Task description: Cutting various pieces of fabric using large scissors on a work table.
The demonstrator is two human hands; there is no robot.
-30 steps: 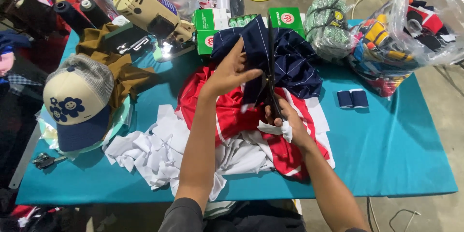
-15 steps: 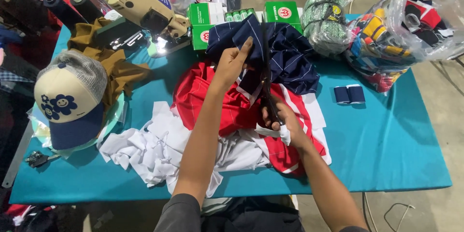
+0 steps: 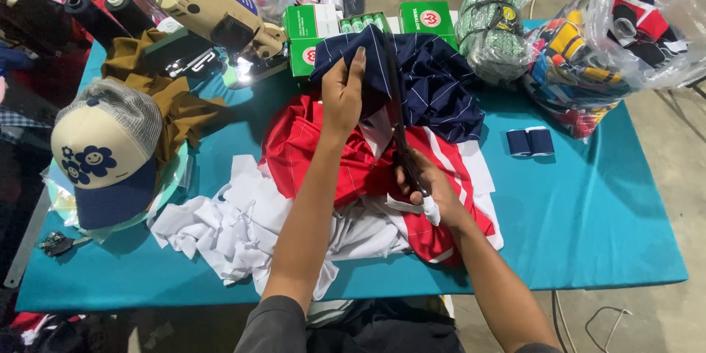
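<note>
Navy striped cloth (image 3: 434,81) | left hand (image 3: 344,95) grips it | right hand (image 3: 426,184) holds scissors (image 3: 401,132) (red fabric (image 3: 309,154) beneath)

1 cap (image 3: 103,154), 2 navy cuffs (image 3: 530,142), perhaps 3 green boxes (image 3: 427,18)

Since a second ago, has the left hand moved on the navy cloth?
Yes. The left hand has slid up the navy cloth, toward the green boxes; earlier it sat lower, over the red cloth. The right hand holds scissors.
</note>
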